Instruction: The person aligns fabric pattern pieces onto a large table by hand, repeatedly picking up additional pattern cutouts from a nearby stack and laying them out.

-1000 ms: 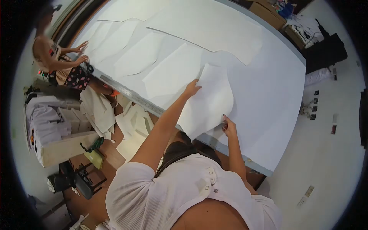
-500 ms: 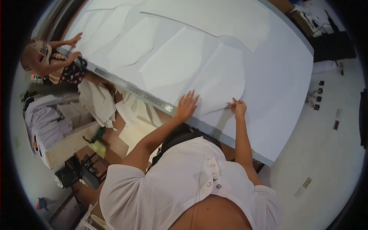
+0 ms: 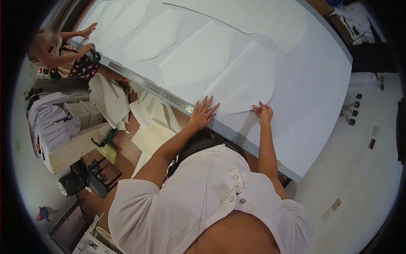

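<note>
My left hand point(image 3: 204, 114) lies flat with fingers spread at the near-left edge of a white pattern piece point(image 3: 247, 78), close to the table's front edge. At the lower right edge of this piece, my right hand point(image 3: 264, 113) has thumb and fingers pinched together. Whether they grip the piece's edge or a small thin tool cannot be made out. The pattern piece lies on a large white sheet point(image 3: 311, 110) covering the table. Beside my left hand, a long metal ruler point(image 3: 156, 89) runs along the table edge.
More white pattern pieces point(image 3: 196, 53) lie farther left, and a large one point(image 3: 262, 19) at the back. Another person point(image 3: 63, 55) stands at the left, hands on the table. Below are paper sheets point(image 3: 154, 137), a bin of folded fabric point(image 3: 53, 116) and a black chair point(image 3: 99, 182).
The camera view has shifted a little. My left hand has slid slightly left along the table edge, its fingers now wider apart. My right hand stays at the pattern piece's edge.
</note>
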### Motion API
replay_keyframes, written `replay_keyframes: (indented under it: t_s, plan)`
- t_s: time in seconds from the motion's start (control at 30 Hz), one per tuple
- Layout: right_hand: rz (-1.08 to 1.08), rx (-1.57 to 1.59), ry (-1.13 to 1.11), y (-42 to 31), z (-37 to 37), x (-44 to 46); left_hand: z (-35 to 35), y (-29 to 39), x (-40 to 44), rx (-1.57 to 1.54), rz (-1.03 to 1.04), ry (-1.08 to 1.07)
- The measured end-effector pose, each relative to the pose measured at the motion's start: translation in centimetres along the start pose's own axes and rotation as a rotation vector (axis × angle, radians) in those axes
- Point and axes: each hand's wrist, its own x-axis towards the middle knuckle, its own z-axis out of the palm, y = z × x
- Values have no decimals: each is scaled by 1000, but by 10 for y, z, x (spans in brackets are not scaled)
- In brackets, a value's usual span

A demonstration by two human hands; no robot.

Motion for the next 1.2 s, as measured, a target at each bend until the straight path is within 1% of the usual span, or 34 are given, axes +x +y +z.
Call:
replay_keyframes:
  t_s: [0.03, 0.17, 0.2, 0.33, 0.37, 0.5, 0.6, 0.67, 0.73, 0.77, 0.83, 0.93, 0.97, 1.0, 1.03, 1.07, 1.1, 1.17, 1.2]
  plan:
    - [-3, 2, -2, -1, -2, 0, 0, 0, 0, 2, 1, 4]
    - [-13, -187, 46, -7, -17, -3, -3, 5, -1, -21, 9, 1]
    - [-24, -179, 45, -12, -16, -3, -4, 4, 3, -17, 16, 12]
    - [-55, -371, 123, -20, -5, -9, -10, 1, 7, -36, -24, -8]
    - [-66, -362, 124, -21, -2, -11, -12, 0, 7, -32, -17, 3]
    - [-162, -502, 94, -20, 2, -12, -19, -1, 4, -13, -61, -34]
    - [-176, -527, 108, -23, -15, -13, -10, 12, 4, -27, -46, -8]
    - [-216, -644, 115, -25, -18, -16, -6, 15, 1, -38, -44, 9]
    - [-179, -868, 176, -32, -18, -28, -12, 14, -3, -19, -47, 27]
    - [-199, -847, 185, -35, -17, -30, -14, 12, 3, -14, -34, 41]
    - [-415, -1134, 385, -31, -21, -26, -17, 11, 11, -4, -7, 68]
    - [-442, -1030, 358, -39, -30, -34, -18, 20, 4, 42, 10, 194]
    - [-377, -941, 315, -46, -32, -37, -23, 24, 9, 20, 13, 277]
    - [-306, -849, 277, -51, -33, -42, -32, 25, 15, -11, 24, 346]
    - [-312, -806, 328, -60, -34, -44, -48, 33, 28, -92, 63, 396]
    - [-354, -722, 331, -69, -42, -51, -71, 56, 35, -180, 97, 430]
    - [-398, -640, 336, -79, -54, -58, -104, 83, 51, -188, 155, 426]
    - [-478, -490, 348, -82, -82, -80, -183, 142, 83, -658, 439, 390]
    - [-488, -459, 371, -80, -94, -93, -227, 165, 92, -837, 599, 223]
